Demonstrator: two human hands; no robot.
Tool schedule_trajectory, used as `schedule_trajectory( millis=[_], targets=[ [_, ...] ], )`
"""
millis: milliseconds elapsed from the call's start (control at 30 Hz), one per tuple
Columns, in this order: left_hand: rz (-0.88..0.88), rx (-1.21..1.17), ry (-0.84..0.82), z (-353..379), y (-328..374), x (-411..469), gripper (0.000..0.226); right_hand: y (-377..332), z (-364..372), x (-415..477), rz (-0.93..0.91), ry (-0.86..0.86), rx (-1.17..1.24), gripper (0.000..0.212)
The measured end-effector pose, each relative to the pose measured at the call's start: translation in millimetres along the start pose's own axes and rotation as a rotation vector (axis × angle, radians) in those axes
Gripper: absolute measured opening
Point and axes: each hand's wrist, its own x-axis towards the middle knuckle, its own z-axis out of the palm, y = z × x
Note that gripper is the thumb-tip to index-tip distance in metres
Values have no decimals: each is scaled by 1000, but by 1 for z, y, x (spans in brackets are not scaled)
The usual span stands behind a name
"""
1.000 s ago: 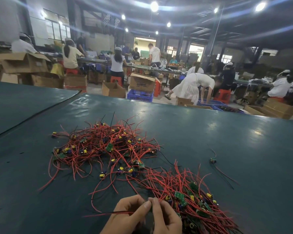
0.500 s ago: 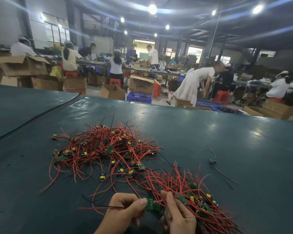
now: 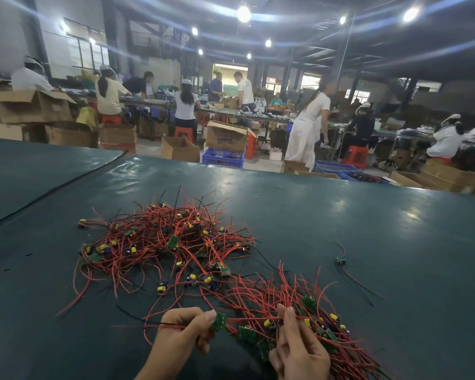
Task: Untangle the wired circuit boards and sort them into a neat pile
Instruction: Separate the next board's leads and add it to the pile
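A big dim workshop stretches away under ceiling lamps, with workers (image 3: pixel 307 127) at long benches on the far side and cardboard boxes (image 3: pixel 225 135) and a blue crate (image 3: pixel 222 157) on the floor beyond the table. The dark green table (image 3: pixel 354 215) fills the near half of the view, its covering glossy and slightly wrinkled. Towards its left middle lies a tangled heap (image 3: pixel 165 237) of red and black wires dotted with small green boards and yellow parts. Nearer and to the right sits a second pile (image 3: pixel 258 292) of the same wired boards, its wires fanning away from the person. One stray board (image 3: pixel 341 260) lies well apart on the right. At the near edge, the left hand (image 3: pixel 181 333) is curled, thumb and fingers pinching a small green circuit board (image 3: pixel 219 320), its leads trailing left. From that board a red wire (image 3: pixel 252 319) runs right to the right hand (image 3: pixel 296 349), which grips it at the near pile, thumb raised.
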Motion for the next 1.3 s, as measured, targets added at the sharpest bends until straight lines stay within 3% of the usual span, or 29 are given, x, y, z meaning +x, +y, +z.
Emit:
schedule_trajectory(
  millis=[200, 300, 400, 500, 567, 633, 700, 767, 867, 933, 1033, 1133, 1167, 1233, 1300],
  targets=[
    [-187, -48, 130, 3, -2, 3, 42, 0, 6, -9, -41, -38, 64, 19],
    [-231, -99, 185, 3, -2, 4, 49, -2, 6, -11, -57, -76, 60, 21],
    [-222, -222, 231, 3, -2, 4, 42, -2, 2, -10, -16, -104, 93, 24],
    [-217, -475, 207, 3, 6, 7, 37, -7, 0, -7, 139, -186, 205, 78],
    [-286, -636, 148, 0, 12, 10, 39, -11, 0, -6, 231, -259, 316, 94],
    [-389, -727, 65, -2, 15, 10, 36, -7, 1, -5, 291, -271, 322, 83],
    [-505, -707, -89, 0, 18, 6, 37, 2, 4, -7, 260, -267, 125, 65],
    [-612, -583, -225, 5, 19, -1, 39, 10, 9, -13, 183, -287, -143, 38],
    [-656, -309, -337, 19, 15, -2, 47, 12, 14, -22, 128, -373, -243, 26],
    [-663, -204, -313, 27, 16, -2, 54, 12, 13, -23, 182, -379, -199, 23],
    [-686, -131, -442, 31, 15, -2, 61, 9, 14, -22, 255, -327, -154, 26],
    [-540, -206, -461, 21, -8, -20, 35, 5, 14, -18, 211, -173, -113, 29],
    [-523, -117, -432, 17, -8, -22, 31, 2, 13, -16, 183, -113, -90, 30],
    [-540, 3, -494, 14, 0, -22, 35, -3, 10, -12, 131, -14, -32, 30],
    [-688, -75, -578, 17, 8, -5, 45, -5, 8, -8, 112, 61, 5, 27]
  ],
)
